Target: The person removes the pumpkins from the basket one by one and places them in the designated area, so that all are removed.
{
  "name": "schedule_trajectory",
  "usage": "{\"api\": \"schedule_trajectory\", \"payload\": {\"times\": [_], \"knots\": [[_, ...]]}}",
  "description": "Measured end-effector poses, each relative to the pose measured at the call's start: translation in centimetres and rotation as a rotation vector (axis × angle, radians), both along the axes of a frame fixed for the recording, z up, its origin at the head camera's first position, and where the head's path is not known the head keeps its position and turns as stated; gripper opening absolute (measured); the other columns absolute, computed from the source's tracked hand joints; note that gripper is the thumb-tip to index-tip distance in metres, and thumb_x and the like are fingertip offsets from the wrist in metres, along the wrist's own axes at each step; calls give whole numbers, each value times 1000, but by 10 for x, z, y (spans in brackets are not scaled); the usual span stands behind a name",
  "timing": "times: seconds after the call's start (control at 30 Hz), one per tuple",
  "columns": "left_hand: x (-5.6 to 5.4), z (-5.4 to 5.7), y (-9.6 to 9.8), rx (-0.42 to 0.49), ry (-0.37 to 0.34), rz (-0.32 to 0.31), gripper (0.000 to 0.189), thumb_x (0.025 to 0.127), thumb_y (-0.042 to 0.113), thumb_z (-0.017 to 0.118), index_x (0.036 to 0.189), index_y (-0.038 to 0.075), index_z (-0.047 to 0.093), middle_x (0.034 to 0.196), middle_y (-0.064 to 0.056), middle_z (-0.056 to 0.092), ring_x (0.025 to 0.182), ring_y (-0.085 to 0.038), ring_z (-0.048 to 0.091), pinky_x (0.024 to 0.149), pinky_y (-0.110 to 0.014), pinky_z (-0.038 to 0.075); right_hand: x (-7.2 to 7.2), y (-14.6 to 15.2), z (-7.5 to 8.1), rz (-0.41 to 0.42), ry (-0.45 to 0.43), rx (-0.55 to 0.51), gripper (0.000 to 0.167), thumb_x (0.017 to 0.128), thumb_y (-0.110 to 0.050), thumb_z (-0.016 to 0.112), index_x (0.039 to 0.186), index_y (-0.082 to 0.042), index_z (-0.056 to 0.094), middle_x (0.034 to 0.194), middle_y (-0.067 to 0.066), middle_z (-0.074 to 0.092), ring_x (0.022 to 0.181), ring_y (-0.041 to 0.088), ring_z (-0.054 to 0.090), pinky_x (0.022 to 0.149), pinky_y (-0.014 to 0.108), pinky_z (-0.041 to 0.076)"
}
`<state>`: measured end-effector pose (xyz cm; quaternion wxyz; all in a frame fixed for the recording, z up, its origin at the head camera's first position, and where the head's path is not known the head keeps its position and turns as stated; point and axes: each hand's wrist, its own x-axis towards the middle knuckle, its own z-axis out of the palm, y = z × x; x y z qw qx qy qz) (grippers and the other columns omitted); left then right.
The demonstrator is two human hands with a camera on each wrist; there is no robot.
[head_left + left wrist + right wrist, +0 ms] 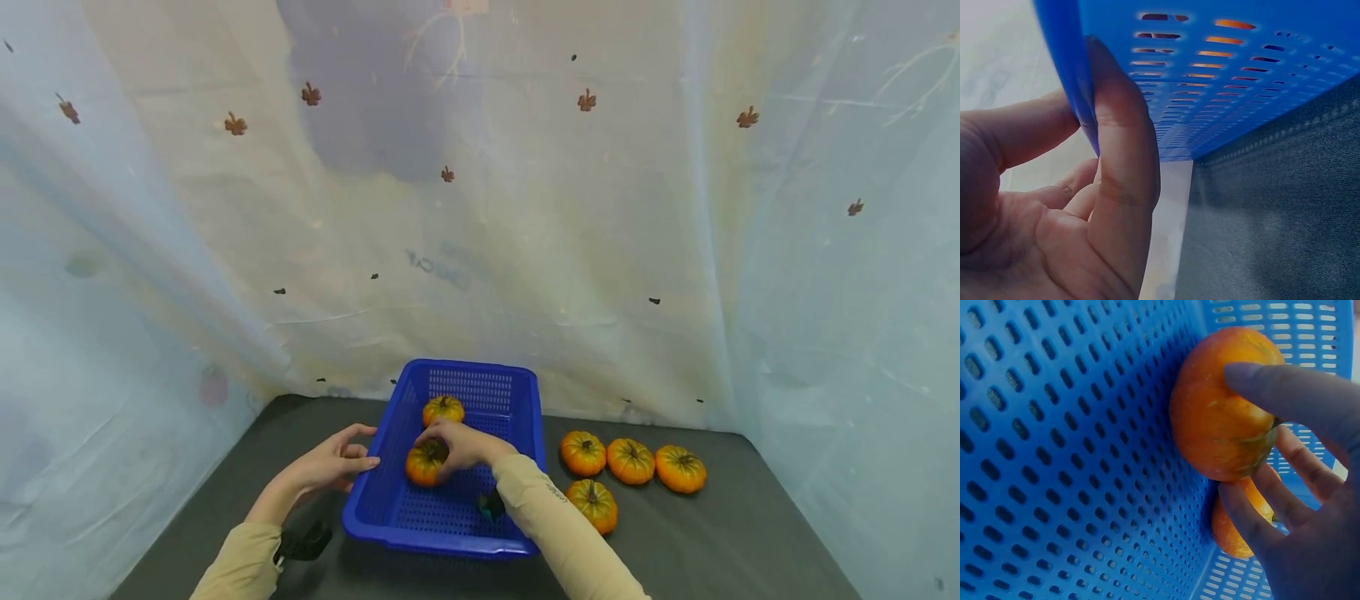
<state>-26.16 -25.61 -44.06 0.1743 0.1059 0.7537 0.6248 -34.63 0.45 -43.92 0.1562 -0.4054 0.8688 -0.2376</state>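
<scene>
A blue perforated plastic basket (450,540) stands on the dark table. My left hand (330,462) pinches the basket's left rim between thumb and fingers; the left wrist view shows the forefinger (1124,137) curled outside the wall. Inside the basket my right hand (463,446) grips a small orange pumpkin (422,468) from above. In the right wrist view that pumpkin (1222,412) sits on the basket floor, thumb on one side and fingers on the other. A second pumpkin (444,407) lies behind it, toward the basket's far end.
Right of the basket, three pumpkins stand in a row: one pumpkin (582,453), a middle one (631,462) and a right one (681,469). Another pumpkin (592,505) lies nearer, beside my right sleeve (562,533). A plastic sheet wall (510,250) closes off the table's back.
</scene>
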Motion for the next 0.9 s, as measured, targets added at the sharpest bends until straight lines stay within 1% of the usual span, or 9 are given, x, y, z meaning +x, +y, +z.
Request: {"api": "schedule_trajectory", "payload": {"times": [0.07, 0.13, 0.3, 0.4, 0.6, 0.9], "knots": [[0, 0, 1, 2, -7, 6, 67, 96, 20, 61, 144, -1, 19, 96, -17, 62, 88, -34, 65, 73, -47, 56, -1, 0, -1, -1, -9, 1, 53, 80, -10, 78, 129, -17, 58, 131, -2, 50, 116, 14, 49, 100, 33, 41], [0, 0, 1, 2, -8, 6, 67, 96, 19, 60, 144, -1, 19, 97, -18, 62, 88, -34, 65, 73, -47, 56, -1, 0, -2, 16, -8, -5, 54, 80, -8, 78, 129, -16, 57, 130, -2, 51, 115, 13, 49, 100, 33, 41], [1, -1, 0, 9, -25, -6, 67, 96, 19, 59, 144, -2, 18, 98, -18, 62, 88, -34, 65, 74, -47, 55, 1, 0, -6, 41, -16, -12, 54, 80, -7, 78, 129, -14, 56, 128, -1, 53, 115, 12, 50, 99, 32, 42], [2, -2, 0, 11, -33, -7, 66, 97, 19, 59, 144, -1, 19, 98, -19, 62, 88, -34, 66, 74, -47, 55, 0, 1, -7, 34, -18, -5, 55, 79, -9, 79, 129, -15, 57, 128, -1, 53, 114, 12, 51, 98, 32, 43], [2, -1, 1, 0, -1, 4, 65, 96, 18, 59, 144, -2, 19, 98, -21, 61, 87, -35, 65, 72, -47, 56, -2, 1, -6, 14, -14, -12, 55, 78, -11, 80, 128, -17, 57, 128, -2, 53, 114, 12, 50, 99, 33, 42], [2, -1, 1, 8, -10, 2, 66, 96, 19, 60, 144, -2, 19, 99, -21, 61, 88, -34, 65, 73, -47, 56, 2, 3, -2, -3, -43, 29, 56, 78, -15, 81, 128, -17, 56, 125, 0, 54, 112, 13, 51, 98, 34, 42]]}}
